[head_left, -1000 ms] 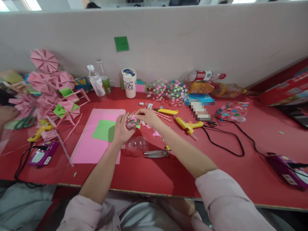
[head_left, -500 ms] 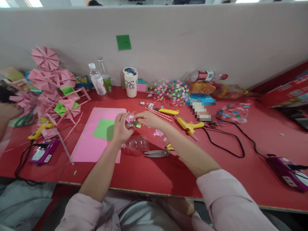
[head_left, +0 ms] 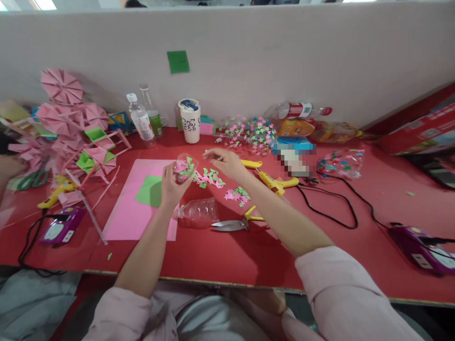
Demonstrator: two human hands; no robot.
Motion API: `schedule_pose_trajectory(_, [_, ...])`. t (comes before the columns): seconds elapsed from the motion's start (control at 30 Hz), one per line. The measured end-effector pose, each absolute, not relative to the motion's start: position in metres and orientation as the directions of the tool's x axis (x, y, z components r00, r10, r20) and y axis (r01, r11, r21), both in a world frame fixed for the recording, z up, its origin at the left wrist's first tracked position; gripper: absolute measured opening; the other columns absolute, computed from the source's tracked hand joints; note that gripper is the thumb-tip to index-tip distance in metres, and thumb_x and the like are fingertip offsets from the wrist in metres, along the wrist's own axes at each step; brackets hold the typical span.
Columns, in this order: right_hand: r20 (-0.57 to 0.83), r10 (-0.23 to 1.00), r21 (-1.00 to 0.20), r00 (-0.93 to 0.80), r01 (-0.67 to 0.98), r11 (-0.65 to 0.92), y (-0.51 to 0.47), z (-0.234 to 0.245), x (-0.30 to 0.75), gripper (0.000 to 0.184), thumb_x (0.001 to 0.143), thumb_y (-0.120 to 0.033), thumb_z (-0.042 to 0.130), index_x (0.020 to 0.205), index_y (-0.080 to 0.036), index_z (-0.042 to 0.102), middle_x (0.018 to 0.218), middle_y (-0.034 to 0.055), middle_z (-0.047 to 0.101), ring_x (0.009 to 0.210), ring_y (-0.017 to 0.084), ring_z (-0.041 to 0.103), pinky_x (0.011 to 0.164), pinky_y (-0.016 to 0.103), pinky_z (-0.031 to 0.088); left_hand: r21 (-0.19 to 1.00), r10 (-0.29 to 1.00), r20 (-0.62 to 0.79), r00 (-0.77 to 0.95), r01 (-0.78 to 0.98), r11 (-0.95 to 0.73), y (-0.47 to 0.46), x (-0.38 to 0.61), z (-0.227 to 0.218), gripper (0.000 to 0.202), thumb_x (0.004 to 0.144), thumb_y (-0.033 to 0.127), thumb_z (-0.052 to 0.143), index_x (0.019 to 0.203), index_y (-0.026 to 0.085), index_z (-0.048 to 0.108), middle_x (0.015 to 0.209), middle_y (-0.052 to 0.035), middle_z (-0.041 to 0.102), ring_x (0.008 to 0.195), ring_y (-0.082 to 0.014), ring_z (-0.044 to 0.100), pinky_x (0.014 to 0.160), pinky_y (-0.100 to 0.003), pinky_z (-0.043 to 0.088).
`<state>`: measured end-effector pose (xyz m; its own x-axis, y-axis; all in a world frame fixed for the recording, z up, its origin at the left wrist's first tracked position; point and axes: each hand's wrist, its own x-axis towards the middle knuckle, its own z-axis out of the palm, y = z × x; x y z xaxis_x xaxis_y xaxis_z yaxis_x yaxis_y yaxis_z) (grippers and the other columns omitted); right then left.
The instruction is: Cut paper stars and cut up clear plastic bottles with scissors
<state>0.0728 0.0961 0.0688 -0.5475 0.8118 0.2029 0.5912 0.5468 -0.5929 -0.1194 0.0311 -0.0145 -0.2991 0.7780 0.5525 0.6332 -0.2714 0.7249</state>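
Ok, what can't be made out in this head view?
In the head view:
Clear container: lower side covered by the left hand.
Yellow-handled scissors: handles partly behind the right forearm.
Pixelated item: blurred by mosaic.
Red box: cut off by the right edge.

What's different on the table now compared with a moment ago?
The right hand, which had its fingers at the clear container, has moved away to the right and is now apart from it. That uncovers more of the pink and green scraps. The left hand still holds the container. The clear bottle piece and scissors stayed put.
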Motion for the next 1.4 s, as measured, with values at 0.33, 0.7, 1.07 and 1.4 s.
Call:
schedule_pose_trajectory(0.33, [-0.055, 0.944, -0.173, -0.327, 0.934, 0.313, 0.082, 0.012, 0.039, 0.077, 0.089, -0.062, 0.041, 0.141, -0.006, 0.035, 0.131, 0.0268, 0.048, 0.1, 0.031, 0.063, 0.076, 0.037, 0.05, 0.798, 0.759, 0.499, -0.418, 0.563, -0.215, 0.032, -0.123, -0.013, 0.06, 0.063, 0.028, 0.075, 0.117, 0.018, 0.051, 0.111, -0.0087, 0.055, 0.104, -0.0213, 0.057, 0.09, -0.035, 0.049])
schedule_pose_trajectory(0.7, [-0.096, 0.77, -0.023, -0.631, 0.775, 0.632, 0.092, 0.001, 0.001, 0.036, 0.1, -0.027, 0.026, 0.126, -0.015, 0.047, 0.117, 0.0166, 0.057, 0.097, 0.022, 0.062, 0.075, 0.032, 0.05, 0.82, 0.761, 0.466, -0.45, 0.542, -0.182, 0.032, -0.126, -0.011, 0.06, 0.062, 0.028, 0.074, 0.117, 0.018, 0.052, 0.11, -0.0089, 0.055, 0.1, -0.0205, 0.057, 0.087, -0.034, 0.05])
schedule_pose_trajectory(1.07, [0.012, 0.764, 0.052, -0.645, 0.764, 0.643, 0.106, 0.054, 0.045, 0.033, 0.092, -0.004, 0.028, 0.113, -0.011, 0.052, 0.114, 0.0196, 0.056, 0.098, 0.024, 0.062, 0.074, 0.032, 0.045, 0.535, 0.817, 0.552, -0.169, 0.823, -0.191, 0.029, -0.122, -0.009, 0.055, 0.066, 0.022, 0.067, 0.119, 0.016, 0.051, 0.111, -0.0133, 0.056, 0.107, -0.0282, 0.054, 0.095, -0.044, 0.046])
schedule_pose_trajectory(1.4, [0.21, 0.779, -0.483, -0.591, 0.63, 0.609, 0.096, 0.047, 0.025, 0.019, 0.079, -0.01, 0.047, 0.097, -0.013, 0.054, 0.083, 0.0027, 0.063, 0.071, 0.013, 0.056, 0.063, 0.023, 0.04, 0.659, 0.859, 0.485, -0.166, 0.714, -0.234, 0.027, -0.109, -0.013, 0.055, 0.063, 0.017, 0.066, 0.116, 0.019, 0.051, 0.107, -0.0088, 0.055, 0.103, -0.0249, 0.055, 0.09, -0.041, 0.048])
